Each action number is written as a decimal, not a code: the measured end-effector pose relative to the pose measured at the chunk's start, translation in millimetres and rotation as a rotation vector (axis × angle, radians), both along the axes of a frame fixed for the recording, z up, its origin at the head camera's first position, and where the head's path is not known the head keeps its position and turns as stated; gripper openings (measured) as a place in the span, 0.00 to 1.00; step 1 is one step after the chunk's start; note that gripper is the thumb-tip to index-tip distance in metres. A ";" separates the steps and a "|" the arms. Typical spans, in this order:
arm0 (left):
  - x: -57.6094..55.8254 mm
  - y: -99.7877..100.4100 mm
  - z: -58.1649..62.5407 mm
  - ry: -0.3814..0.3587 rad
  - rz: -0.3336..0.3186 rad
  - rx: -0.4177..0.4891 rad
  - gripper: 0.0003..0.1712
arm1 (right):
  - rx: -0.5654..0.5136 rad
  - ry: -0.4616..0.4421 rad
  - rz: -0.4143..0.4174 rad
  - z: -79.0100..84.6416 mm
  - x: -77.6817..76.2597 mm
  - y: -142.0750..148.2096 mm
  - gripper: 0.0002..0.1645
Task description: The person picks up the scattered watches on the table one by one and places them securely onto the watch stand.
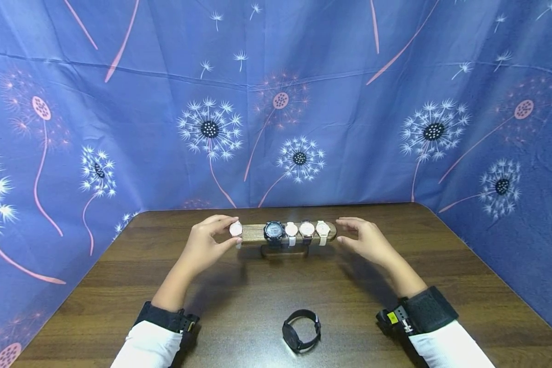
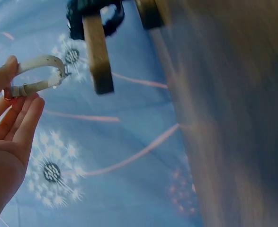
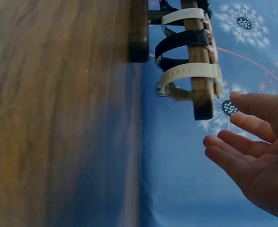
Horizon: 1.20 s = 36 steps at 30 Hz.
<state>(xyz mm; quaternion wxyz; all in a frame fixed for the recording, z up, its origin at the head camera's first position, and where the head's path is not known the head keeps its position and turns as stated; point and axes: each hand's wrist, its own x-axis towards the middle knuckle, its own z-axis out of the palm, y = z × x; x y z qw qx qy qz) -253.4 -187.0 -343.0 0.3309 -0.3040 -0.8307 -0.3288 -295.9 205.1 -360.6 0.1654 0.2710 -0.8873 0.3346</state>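
Observation:
My left hand (image 1: 208, 239) pinches a wristwatch (image 1: 236, 229) with a pale strap between thumb and fingers. In the left wrist view the watch's closed strap loop (image 2: 40, 61) stands a little apart from the end of the wooden watch stand (image 2: 100, 71). The stand's bar (image 1: 255, 233) carries several watches: a chunky black watch (image 1: 273, 231), a white-strapped watch (image 1: 292, 231), a dark-strapped watch (image 1: 306, 230) and a cream-strapped watch (image 1: 323, 230). Just beyond the bar's right end, my right hand (image 1: 367, 240) has its fingers spread with nothing between them.
A black watch (image 1: 292, 335) with its strap closed in a loop lies on the wooden table (image 1: 239, 312), near the front. Behind the table hangs a blue cloth (image 1: 349, 174) with dandelion prints. The stand's base (image 1: 282, 251) sits toward the table's back edge.

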 end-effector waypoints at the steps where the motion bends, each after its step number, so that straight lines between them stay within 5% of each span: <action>1: -1.5 -2.8 -0.9 0.000 0.021 -0.006 0.26 | -0.004 -0.009 -0.002 -0.8 -0.8 0.5 0.24; 15: -24.0 -16.7 -18.5 -0.096 0.082 -0.009 0.25 | -0.054 -0.084 0.039 -10.8 -11.2 -2.9 0.23; 36: -38.4 -13.1 -25.9 -0.331 0.106 -0.052 0.25 | -0.083 -0.153 0.054 -11.4 -21.4 -4.6 0.26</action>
